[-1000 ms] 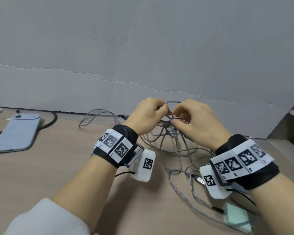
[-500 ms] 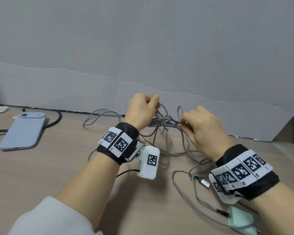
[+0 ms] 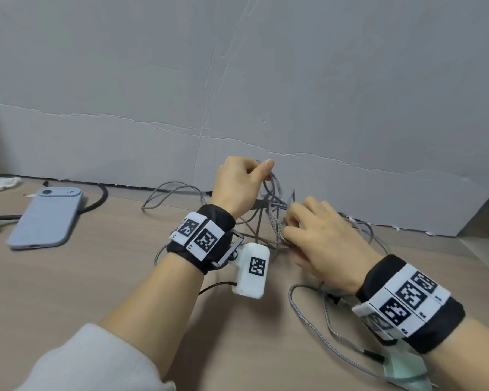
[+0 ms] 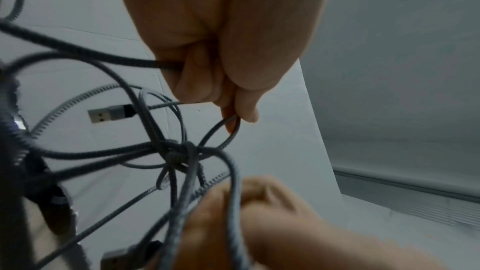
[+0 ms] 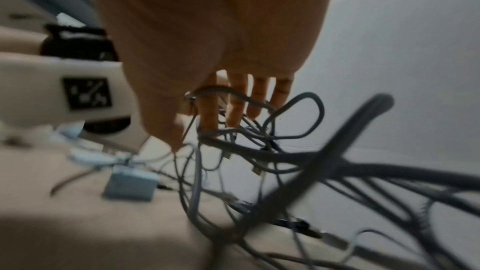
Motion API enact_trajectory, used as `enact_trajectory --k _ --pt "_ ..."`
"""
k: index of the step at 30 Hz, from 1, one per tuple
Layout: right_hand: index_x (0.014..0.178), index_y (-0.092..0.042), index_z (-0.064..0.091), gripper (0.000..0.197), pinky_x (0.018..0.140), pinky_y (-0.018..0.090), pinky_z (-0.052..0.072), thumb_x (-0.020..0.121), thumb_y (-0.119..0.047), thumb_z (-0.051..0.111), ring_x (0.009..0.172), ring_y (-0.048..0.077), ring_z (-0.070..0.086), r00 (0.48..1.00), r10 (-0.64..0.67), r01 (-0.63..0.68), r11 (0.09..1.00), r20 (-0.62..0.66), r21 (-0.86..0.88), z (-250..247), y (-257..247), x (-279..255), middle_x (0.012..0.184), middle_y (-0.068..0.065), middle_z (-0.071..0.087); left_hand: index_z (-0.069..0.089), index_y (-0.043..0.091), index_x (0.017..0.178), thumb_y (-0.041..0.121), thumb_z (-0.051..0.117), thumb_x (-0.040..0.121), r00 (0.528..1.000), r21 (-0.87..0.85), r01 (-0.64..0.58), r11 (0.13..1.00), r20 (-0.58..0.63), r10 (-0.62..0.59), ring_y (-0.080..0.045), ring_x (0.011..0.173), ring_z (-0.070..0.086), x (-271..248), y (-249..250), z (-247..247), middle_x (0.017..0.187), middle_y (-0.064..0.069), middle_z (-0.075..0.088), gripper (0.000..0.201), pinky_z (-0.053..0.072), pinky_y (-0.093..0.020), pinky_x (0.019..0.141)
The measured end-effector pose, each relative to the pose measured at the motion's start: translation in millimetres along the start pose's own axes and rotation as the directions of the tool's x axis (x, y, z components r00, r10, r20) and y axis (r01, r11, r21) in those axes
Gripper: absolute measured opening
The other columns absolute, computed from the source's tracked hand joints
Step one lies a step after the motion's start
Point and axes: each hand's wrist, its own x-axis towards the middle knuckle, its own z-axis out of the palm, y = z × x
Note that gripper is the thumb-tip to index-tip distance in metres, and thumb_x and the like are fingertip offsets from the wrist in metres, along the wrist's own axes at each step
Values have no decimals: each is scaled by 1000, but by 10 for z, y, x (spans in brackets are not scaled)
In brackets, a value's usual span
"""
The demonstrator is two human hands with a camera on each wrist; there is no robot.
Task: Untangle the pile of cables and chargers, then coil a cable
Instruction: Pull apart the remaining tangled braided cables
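**Both hands in a knot of grey cables**

Nearest, at the table's (image 3: 68,292) front right corner, a pale green charger (image 3: 404,368) lies partly under the right wrist, with braided cable looping beside it. Further in, the right hand (image 3: 319,244) is low over the table, its fingers curled round strands of the cable tangle (image 3: 274,218); the right wrist view is blurred, but strands cross the fingers there. Just beyond, the left hand (image 3: 237,184) is raised higher, pinching a loop between thumb and forefinger, other strands gripped in its fist. The knot (image 4: 179,153) hangs between the two hands, a USB plug (image 4: 109,115) dangling nearby. Far left lies a blue phone (image 3: 45,218), face down. A grey wall (image 3: 237,80) stands behind.
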Motion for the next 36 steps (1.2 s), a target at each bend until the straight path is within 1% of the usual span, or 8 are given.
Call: enact_trajectory --k 3,7,12,18,24,29,32,36 --pt "68 -19 57 43 77 37 44 79 -60 54 85 18 48 936 334 -353 893 115 278 -104 -70 131 87 -6 53 74 10 74 39 63 98 996 -26 -61 998 60 62 -7 44 36 -37 90 17 47 10 44 39 30 -18 47" --pt "74 -21 56 40 66 38 49 91 -57 55 70 17 60 680 726 -636 514 102 575 -111 -65 368 66 -5 62 75 8 76 35 64 98 988 -90 -88 992 121 98 -10 51 47 -59 153 21 55 6 61 37 41 -22 53" --pt "78 -22 58 23 68 41 53 94 -37 60 72 26 62 657 738 -696 515 155 499 57 -108 420 65 0 63 73 7 72 33 64 98 991 -115 -70 991 108 83 -7 45 33 -93 157 63 46 11 42 38 32 -18 46" --pt "87 -22 61 19 73 40 54 89 -40 63 84 30 62 581 775 -780 442 250 443 46 -115 419 79 3 68 75 3 77 31 62 100 996 -143 -46 989 71 57 -7 42 32 -92 130 90 38 13 34 38 26 -15 46" --pt "104 -20 58 21 71 37 40 99 -40 54 91 35 61 678 729 -732 657 94 181 -81 -181 375 91 5 66 73 12 71 36 63 98 999 -130 45 991 -14 -47 -6 46 45 -54 -1 127 39 15 47 38 38 -25 58" --pt "78 -14 60 22 51 30 34 86 -25 76 51 34 59 833 549 -529 828 -74 186 -30 -350 311 59 2 62 74 6 73 35 65 97 989 -149 114 982 -78 -127 -5 38 37 -46 -80 129 33 11 38 39 35 -26 56" --pt "75 -14 60 21 49 33 43 86 -23 74 52 34 60 896 444 -436 886 -16 159 37 -397 283 61 3 61 72 9 70 34 64 98 984 -220 130 967 -93 -154 -6 33 30 -31 -54 86 34 10 36 38 27 -25 47" --pt "86 -24 60 18 68 37 44 98 -33 51 84 33 64 798 557 -590 800 231 110 54 -344 282 85 4 65 70 11 69 35 62 99 989 -322 109 940 -61 -135 -12 39 24 -5 58 -32 42 9 28 39 22 -24 45"
